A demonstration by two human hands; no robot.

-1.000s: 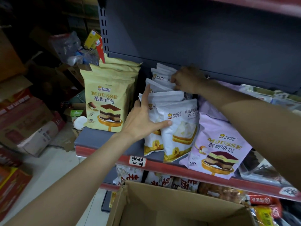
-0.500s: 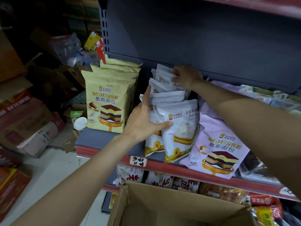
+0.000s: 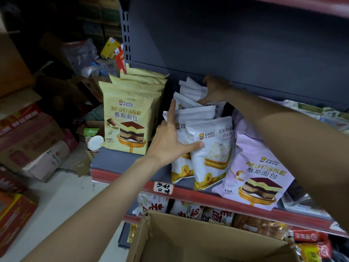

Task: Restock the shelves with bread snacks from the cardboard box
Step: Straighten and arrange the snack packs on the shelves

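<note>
A row of white bread snack packs (image 3: 211, 146) stands on the grey shelf (image 3: 111, 160), leaning forward. My left hand (image 3: 170, 142) lies flat against the left side of the front packs, fingers spread, thumb across the front pack. My right hand (image 3: 217, 89) reaches to the back of the row and grips the tops of the rear white packs (image 3: 190, 89). Yellow mousse bread bags (image 3: 130, 118) stand upright to the left. A purple mousse bag (image 3: 255, 174) lies tilted to the right. The open cardboard box (image 3: 188, 237) sits below, its inside mostly out of view.
The shelf's red front rail (image 3: 207, 197) carries a handwritten label (image 3: 163, 187). A lower shelf holds more snack packs (image 3: 187, 208). Cardboard cartons (image 3: 34, 140) and loose packaging crowd the floor at the left. The dark back panel (image 3: 236, 44) rises behind the shelf.
My right hand slid further back and down along the tops of the rear white packs. My left hand stayed pressed on the front packs.
</note>
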